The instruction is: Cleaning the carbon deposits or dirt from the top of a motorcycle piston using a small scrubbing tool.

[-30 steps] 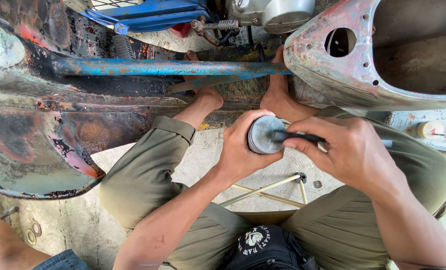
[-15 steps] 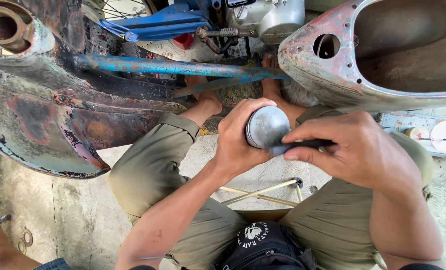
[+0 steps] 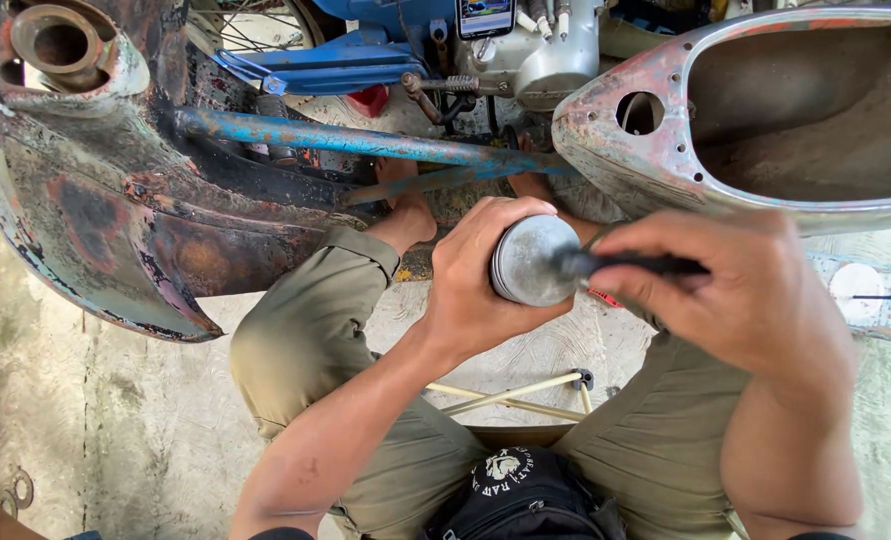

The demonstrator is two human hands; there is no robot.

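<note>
The left hand wraps around a short round metal cylinder, dull grey and smooth on its flat top, which looks like an engine piston; fingers and thumb close about its side wall, so the grip is full and firm. The right hand pinches a slim black-handled tool, its blurred tip resting on the cylinder's top face; the fingers are closed tight about the handle. The cylinder sits in the air above the person's knees, over the pale, cracked concrete floor.

Two legs in olive cloth trousers spread to either side, and two bare feet rest near a blue, flaking steel tube. One rusted scooter body shell, curved and patchy with brown and red, fills the left; a second hollow shell, chipped pink-grey with several round holes, lies at the upper right. One black pouch sits at the waist.
</note>
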